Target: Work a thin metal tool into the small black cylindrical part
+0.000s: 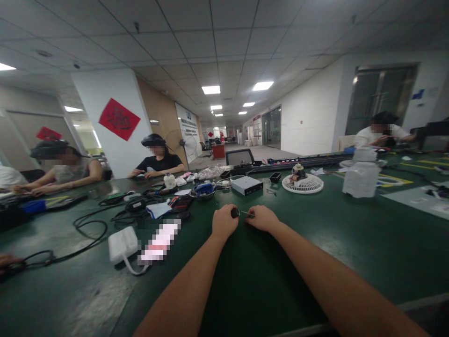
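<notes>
My left hand (224, 221) is closed round a small black cylindrical part (235, 213), whose dark round end shows at the thumb side. Facing it, my right hand (262, 218) pinches a thin metal rod (247, 213) that points left at the black part. A narrow gap seems to lie between the rod's tip and the part; whether they touch I cannot tell. Both hands are just above the green table (259, 281). Beyond them stands a grey-white box (246, 185) with a dark front, and a pair of glasses-like thin wires (271, 191) lies nearby.
A white fan grille with a motor (302, 183) lies right of the box; a white wrapped object (360, 175) stands farther right. Left are black cables (94, 234), a white adapter (122, 244) and mixed parts. Several people sit around the table, one person (157, 157) across from me.
</notes>
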The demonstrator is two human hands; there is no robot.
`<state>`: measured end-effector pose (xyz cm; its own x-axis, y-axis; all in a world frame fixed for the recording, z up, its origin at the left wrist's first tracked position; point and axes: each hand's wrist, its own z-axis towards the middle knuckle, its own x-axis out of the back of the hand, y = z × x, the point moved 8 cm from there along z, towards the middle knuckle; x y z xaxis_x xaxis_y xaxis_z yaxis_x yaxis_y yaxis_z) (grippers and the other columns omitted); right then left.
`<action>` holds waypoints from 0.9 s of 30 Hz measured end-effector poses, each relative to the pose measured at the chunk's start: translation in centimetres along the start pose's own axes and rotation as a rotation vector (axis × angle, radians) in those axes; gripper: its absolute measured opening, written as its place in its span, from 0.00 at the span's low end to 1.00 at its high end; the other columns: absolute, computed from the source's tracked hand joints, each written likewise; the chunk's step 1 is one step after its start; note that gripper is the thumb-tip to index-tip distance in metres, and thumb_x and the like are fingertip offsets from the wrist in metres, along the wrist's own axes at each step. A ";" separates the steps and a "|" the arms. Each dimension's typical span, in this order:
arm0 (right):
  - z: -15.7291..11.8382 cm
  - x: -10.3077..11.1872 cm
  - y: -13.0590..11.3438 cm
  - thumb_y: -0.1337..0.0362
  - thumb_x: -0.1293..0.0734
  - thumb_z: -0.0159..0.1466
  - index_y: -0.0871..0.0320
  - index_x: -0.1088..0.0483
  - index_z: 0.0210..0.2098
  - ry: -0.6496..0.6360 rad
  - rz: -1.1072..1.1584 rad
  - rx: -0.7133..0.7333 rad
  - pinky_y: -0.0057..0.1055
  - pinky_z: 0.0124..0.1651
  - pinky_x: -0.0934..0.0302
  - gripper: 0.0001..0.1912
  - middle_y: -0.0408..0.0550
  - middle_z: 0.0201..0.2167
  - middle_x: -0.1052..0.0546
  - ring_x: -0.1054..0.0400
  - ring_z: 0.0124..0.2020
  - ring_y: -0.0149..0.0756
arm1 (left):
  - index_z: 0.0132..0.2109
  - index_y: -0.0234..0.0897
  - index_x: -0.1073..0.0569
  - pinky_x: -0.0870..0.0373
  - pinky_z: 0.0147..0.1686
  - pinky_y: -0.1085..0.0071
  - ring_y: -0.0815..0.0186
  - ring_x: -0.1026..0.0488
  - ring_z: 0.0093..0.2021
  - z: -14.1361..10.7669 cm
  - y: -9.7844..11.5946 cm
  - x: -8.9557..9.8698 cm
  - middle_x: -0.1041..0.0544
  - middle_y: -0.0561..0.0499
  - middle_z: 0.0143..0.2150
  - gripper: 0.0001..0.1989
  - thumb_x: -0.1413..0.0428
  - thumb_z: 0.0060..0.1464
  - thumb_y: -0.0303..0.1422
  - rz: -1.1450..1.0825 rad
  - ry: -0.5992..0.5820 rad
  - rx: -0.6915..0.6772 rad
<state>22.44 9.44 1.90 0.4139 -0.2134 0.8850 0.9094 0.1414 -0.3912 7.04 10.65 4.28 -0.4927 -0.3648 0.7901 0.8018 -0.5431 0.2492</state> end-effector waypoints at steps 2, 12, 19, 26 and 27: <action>0.2 0.1 0.3 0.60 0.29 0.59 0.53 0.22 0.38 0.025 0.025 -0.006 0.28 0.37 0.39 0.08 0.46 0.36 0.19 0.25 0.38 0.38 | 0.46 0.41 0.23 0.33 0.49 0.67 0.60 0.24 0.46 0.0 0.1 0.0 0.19 0.49 0.45 0.11 0.44 0.56 0.30 0.000 -0.006 -0.001; 0.4 1.0 1.0 0.64 0.33 0.64 0.56 0.24 0.46 0.154 0.061 -0.022 0.30 0.48 0.38 0.11 0.50 0.46 0.21 0.27 0.47 0.39 | 0.47 0.41 0.23 0.33 0.50 0.67 0.60 0.24 0.47 -0.1 0.3 -0.1 0.19 0.48 0.46 0.12 0.43 0.55 0.29 -0.024 -0.034 0.001; 0.4 0.4 0.7 0.61 0.33 0.65 0.54 0.22 0.47 0.119 0.057 0.015 0.32 0.53 0.39 0.13 0.51 0.50 0.22 0.28 0.51 0.42 | 0.45 0.41 0.22 0.33 0.48 0.66 0.60 0.24 0.46 0.0 0.2 -0.4 0.19 0.48 0.45 0.11 0.44 0.55 0.29 -0.013 -0.026 -0.028; 0.5 -0.5 0.4 0.61 0.29 0.61 0.51 0.19 0.40 0.026 0.079 0.044 0.30 0.42 0.37 0.09 0.47 0.38 0.18 0.24 0.41 0.40 | 0.47 0.41 0.22 0.33 0.50 0.67 0.59 0.24 0.48 -0.1 0.2 -0.4 0.19 0.48 0.47 0.12 0.43 0.55 0.29 -0.014 -0.057 0.001; 0.5 -0.4 0.4 0.61 0.29 0.61 0.51 0.19 0.40 0.030 0.088 0.046 0.29 0.42 0.37 0.09 0.47 0.37 0.17 0.24 0.40 0.40 | 0.47 0.41 0.22 0.33 0.50 0.67 0.60 0.24 0.47 -0.1 0.2 -0.4 0.19 0.48 0.47 0.12 0.43 0.55 0.29 -0.018 -0.054 -0.001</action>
<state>22.57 10.05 1.53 0.4938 -0.2265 0.8396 0.8668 0.2050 -0.4545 7.40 10.61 3.96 -0.4877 -0.3138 0.8147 0.7928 -0.5499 0.2628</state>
